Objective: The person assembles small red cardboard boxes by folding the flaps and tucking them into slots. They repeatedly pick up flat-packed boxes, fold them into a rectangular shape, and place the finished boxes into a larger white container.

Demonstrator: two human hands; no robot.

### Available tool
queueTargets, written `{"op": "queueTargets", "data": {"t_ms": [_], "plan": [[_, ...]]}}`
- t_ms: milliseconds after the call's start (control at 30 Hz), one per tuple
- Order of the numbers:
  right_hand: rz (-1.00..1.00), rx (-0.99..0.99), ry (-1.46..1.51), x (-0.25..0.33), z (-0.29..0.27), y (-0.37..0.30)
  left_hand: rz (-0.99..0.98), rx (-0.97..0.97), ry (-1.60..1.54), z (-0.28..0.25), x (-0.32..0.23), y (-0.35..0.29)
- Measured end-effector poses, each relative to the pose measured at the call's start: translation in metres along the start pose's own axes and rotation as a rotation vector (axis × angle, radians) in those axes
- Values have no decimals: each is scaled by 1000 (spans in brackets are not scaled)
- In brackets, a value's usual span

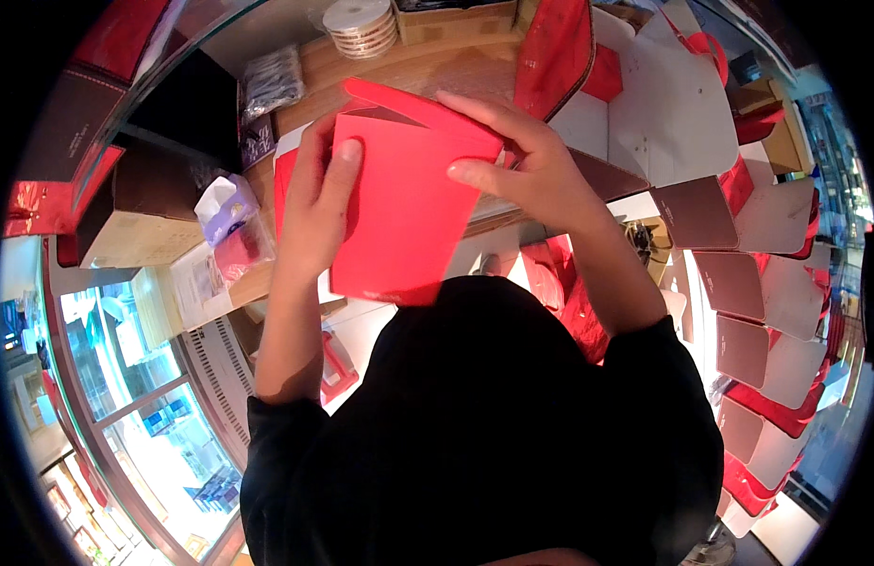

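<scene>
A red cardboard box point(409, 208) is up in front of me, tilted, with a strip or flap along its far edge and a narrow dark gap beneath it. My left hand point(319, 203) grips its left side, thumb on the front face and fingers behind. At the far right corner, my right hand point(522, 165) pinches the box, with the thumb on the near face and the fingers over the flap edge. What is inside the box cannot be seen.
Rolls of ribbon point(359, 26) are stacked at the back of the wooden table point(456, 66). A tissue pack point(227, 209) lies left. Red and white open boxes point(668, 104) stand right, with several brown-and-white boxes point(739, 283) in a row. A brown carton point(140, 212) sits far left.
</scene>
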State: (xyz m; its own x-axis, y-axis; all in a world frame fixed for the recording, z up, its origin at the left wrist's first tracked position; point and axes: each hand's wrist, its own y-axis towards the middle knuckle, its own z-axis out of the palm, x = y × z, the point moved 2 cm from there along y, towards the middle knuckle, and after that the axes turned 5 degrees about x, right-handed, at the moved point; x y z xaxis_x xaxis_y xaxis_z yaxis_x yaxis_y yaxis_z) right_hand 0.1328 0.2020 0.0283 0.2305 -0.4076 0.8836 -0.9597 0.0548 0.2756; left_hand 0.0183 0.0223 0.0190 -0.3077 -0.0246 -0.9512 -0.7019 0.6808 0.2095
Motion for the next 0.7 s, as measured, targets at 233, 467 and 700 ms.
{"op": "queueTargets", "data": {"t_ms": [233, 467, 700], "plan": [[-94, 57, -3, -1, -7, -3, 159, 117, -100, -7, -13, 8], [-42, 51, 136, -2, -7, -10, -4, 255, -340, -12, -8, 9], [17, -25, 255, -19, 3, -20, 0, 299, -306, -6, 4, 5]]}}
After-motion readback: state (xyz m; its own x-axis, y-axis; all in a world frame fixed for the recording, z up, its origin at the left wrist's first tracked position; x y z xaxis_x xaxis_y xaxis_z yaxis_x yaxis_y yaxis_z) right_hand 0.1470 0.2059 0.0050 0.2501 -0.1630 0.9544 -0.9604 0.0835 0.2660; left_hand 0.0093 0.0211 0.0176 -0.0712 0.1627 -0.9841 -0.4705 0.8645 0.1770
